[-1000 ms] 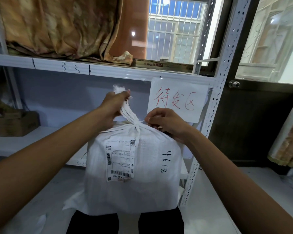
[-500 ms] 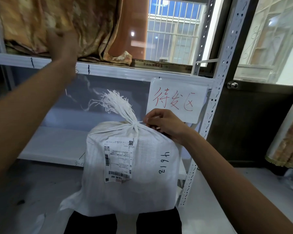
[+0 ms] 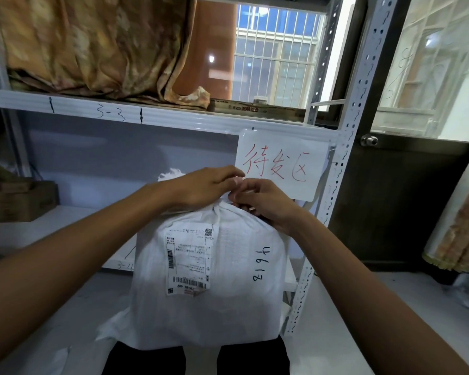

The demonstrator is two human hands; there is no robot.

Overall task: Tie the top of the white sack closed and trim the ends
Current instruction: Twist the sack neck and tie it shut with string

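One change: left hand (image 3: 203, 188) rejoins sack (image 3: 214, 307) neck.

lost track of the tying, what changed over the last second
The left hand let go of the gathered top of the sack, reached up to the shelf, then came back down over that top, meeting the right hand. Whether it grips anything is hidden. The right hand stayed pinching the neck; the sack stayed put.
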